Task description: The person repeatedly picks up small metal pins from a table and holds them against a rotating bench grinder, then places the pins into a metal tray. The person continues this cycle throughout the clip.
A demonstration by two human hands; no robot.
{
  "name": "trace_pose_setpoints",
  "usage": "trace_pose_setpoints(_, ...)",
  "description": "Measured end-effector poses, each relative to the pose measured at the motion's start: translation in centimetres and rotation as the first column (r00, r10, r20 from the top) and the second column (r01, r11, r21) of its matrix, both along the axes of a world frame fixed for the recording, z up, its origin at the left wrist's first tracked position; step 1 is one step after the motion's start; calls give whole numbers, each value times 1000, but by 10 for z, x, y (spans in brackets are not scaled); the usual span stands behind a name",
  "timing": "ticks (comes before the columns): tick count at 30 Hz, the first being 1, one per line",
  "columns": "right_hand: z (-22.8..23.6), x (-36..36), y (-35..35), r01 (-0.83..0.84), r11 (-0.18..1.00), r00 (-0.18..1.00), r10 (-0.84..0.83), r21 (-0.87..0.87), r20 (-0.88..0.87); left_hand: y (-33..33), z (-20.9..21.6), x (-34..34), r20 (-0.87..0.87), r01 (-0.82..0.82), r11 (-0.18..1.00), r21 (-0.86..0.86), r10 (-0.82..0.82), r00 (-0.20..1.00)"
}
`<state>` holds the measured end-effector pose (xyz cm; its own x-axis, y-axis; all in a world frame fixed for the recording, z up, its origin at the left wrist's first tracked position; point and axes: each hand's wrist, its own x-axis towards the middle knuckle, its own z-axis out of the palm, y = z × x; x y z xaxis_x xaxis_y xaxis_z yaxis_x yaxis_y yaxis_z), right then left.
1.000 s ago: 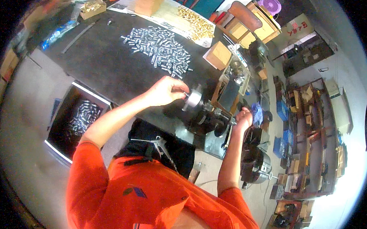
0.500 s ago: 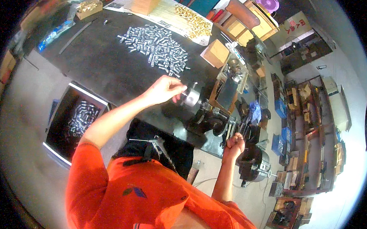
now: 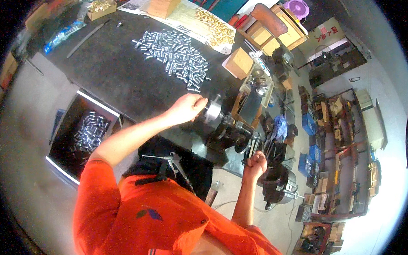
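The left hand (image 3: 186, 108) reaches over the dark worktop (image 3: 111, 75), its fingers curled together around the round silver metal chuck (image 3: 212, 110) at the near end of the small black bench machine (image 3: 230, 135). The right hand (image 3: 255, 164) is a closed fist gripping the machine's dark lever (image 3: 252, 147). A heap of small silver metal cylinders (image 3: 175, 57) lies on the worktop beyond; more fill the black tray (image 3: 84, 132) at the left.
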<state>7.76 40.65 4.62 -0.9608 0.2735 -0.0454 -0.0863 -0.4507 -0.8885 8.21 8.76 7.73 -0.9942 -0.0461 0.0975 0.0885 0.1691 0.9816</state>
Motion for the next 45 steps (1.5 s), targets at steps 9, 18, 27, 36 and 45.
trace_pose_setpoints(9, 52, -66, -7, -24, 996, 990, 35, 83, -140, 9, -17, 0, -223, -121, 985, -119, 92, 970)
trace_pose_setpoints(18, 47, -91, -19, 86, 992, 991, -76, 93, -109, 14, -8, 1, -177, -203, 969, -144, 177, 968)
trace_pose_setpoints(27, 48, -49, -3, -71, 997, 965, 79, 38, -249, 11, -18, -2, -105, -151, 988, -41, 146, 984)
trace_pose_setpoints(36, 30, -105, -9, -5, 998, 987, 14, 57, -163, 14, -17, -3, -232, -206, 974, -91, 181, 956)
trace_pose_setpoints(45, 35, -94, -21, 41, 992, 973, -13, 117, -229, 13, -13, -4, -195, -188, 978, -95, 167, 967)
